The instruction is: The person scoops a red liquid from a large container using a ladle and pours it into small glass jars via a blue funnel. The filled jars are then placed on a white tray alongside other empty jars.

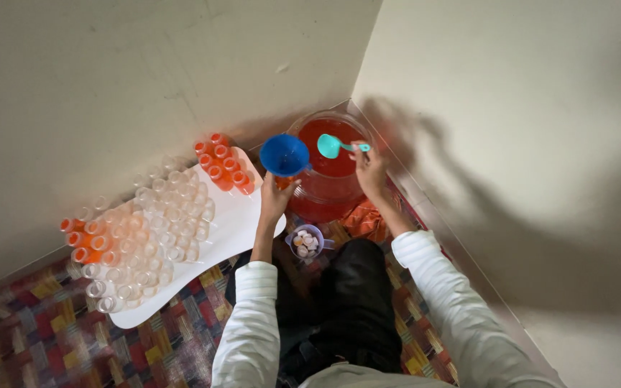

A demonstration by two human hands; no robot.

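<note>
My left hand [274,197] grips a small bottle, mostly hidden by a blue funnel [284,154] that sits on top of it. My right hand [369,169] holds a teal ladle [330,146] by its handle, the scoop over a big clear bowl of red liquid [328,169] in the room's corner. Bottle and funnel hang at the bowl's left rim.
A white board [235,226] on the patterned floor carries several empty clear bottles [156,230] and several filled orange ones [221,165]. A small cup of caps [306,241] stands before my knees. An orange cloth [364,219] lies under the bowl. Walls close in behind and on the right.
</note>
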